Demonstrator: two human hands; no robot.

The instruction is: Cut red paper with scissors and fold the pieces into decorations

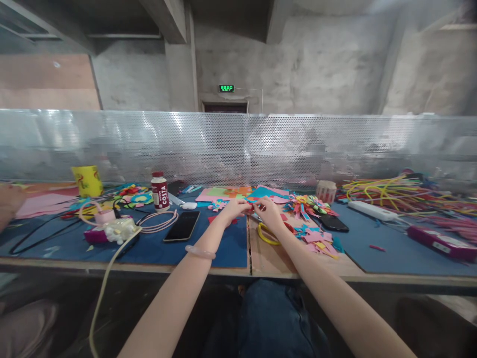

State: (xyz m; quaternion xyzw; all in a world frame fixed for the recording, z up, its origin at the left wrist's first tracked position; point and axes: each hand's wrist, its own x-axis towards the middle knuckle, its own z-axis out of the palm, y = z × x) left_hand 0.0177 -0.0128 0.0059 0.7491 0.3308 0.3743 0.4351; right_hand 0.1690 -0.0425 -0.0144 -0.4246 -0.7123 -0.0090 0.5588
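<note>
My left hand (235, 210), with a pale bangle (200, 252) on its wrist, reaches over the middle of the table. Its fingers are pinched together. My right hand (270, 213) meets it from the other side, also with pinched fingers. Between the fingertips there is a hint of red, too small to name. Below my right hand lie scissors with yellow handles (267, 234). Red paper (218, 219) shows beside and under my left hand. A paper flower (216, 205) lies just beyond it, and a pile of fringed colored paper pieces (303, 205) is to the right.
A phone (182, 226), a Costa bottle (160, 193) and a power plug with cables (112, 228) are left; a yellow tape roll (88, 181) is farther. Right are another phone (333, 222), a white power strip (372, 211) and pipe cleaners (387, 193). Another person's hand (9, 201) shows far left.
</note>
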